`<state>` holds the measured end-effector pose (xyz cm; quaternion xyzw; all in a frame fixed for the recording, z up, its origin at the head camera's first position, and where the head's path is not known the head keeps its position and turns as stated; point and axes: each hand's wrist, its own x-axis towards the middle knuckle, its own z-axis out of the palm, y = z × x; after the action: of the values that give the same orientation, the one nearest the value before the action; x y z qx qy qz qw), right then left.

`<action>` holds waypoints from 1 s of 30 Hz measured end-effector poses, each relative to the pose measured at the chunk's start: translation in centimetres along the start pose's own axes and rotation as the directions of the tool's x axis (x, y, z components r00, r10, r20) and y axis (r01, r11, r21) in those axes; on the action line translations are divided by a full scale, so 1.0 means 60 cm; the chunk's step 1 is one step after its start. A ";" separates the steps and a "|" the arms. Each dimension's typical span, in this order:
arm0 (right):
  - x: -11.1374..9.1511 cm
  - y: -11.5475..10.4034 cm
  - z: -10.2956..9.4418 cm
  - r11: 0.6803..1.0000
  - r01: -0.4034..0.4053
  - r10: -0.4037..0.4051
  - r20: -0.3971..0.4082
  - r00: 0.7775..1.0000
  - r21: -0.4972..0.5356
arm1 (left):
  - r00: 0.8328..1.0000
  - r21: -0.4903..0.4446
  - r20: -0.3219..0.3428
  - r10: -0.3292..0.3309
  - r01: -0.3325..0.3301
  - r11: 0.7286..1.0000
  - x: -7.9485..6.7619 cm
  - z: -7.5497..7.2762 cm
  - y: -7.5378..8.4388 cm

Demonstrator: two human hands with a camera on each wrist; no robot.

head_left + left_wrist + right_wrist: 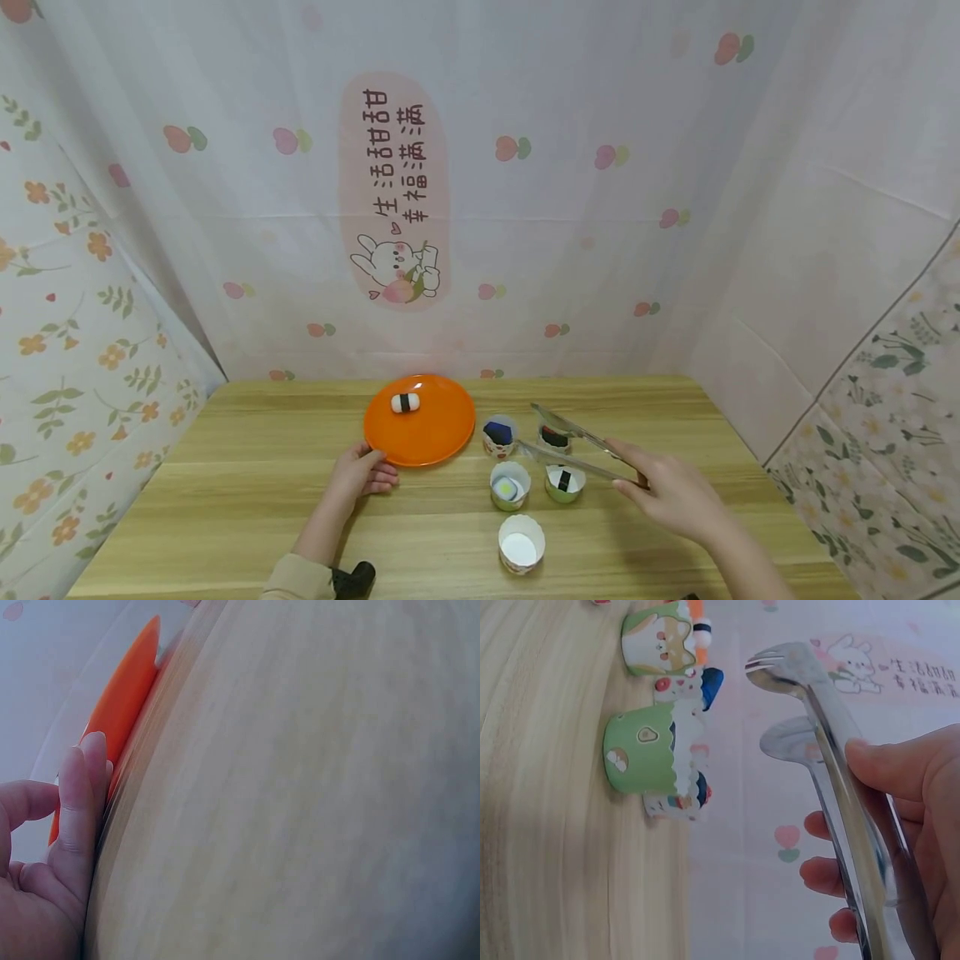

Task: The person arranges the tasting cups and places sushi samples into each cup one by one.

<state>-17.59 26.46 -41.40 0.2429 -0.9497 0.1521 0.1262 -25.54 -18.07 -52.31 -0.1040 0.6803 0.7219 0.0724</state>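
My left hand [360, 473] holds the near-left rim of an orange plate [442, 429], thumb at the rim and fingers along its edge. On the plate lies a white toy sushi piece [405, 403] with a black band. Metal tongs [847, 802] are gripped in my right hand [671, 492], their arms spread apart with nothing between the tips. They pass above paper cups: one with a dark blue piece [498, 432], one with a red-topped dark piece [555, 437], and a green cup [641, 750] that holds a black-banded white piece [564, 481].
Another green-sided cup [521, 503] contains a white piece with a yellow-green centre [507, 488]. Nearest me stands a paper cup [521, 560] showing its white bottom. The wooden table [255, 467] ends at a printed curtain [585, 275] behind, with more curtain on both sides.
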 end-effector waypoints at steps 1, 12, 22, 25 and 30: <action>0.002 -0.001 0.000 1.000 0.003 -0.003 0.005 1.000 0.003 | 1.000 0.000 0.001 0.001 -0.001 1.000 0.000 0.000 0.000; 0.029 -0.024 0.011 0.999 0.037 -0.037 0.003 0.999 0.007 | 1.000 -0.003 0.002 -0.001 0.001 1.000 -0.001 0.001 0.001; 0.057 -0.045 0.026 1.000 -0.006 0.006 0.016 1.000 -0.023 | 1.000 0.007 -0.004 0.007 -0.007 1.000 -0.002 0.003 0.002; 0.067 -0.050 0.027 1.000 -0.012 0.012 0.035 0.999 -0.023 | 1.000 0.008 -0.003 0.007 -0.007 1.000 -0.002 0.003 0.002; 0.083 -0.060 0.028 1.000 -0.009 0.010 0.054 0.999 -0.005 | 1.000 0.007 -0.002 0.006 -0.006 1.000 -0.003 0.002 0.002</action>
<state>-20.33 20.78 -40.54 0.2420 -0.9543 0.1438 0.1006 -25.40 -17.96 -52.11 -0.1028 0.6832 0.7195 0.0699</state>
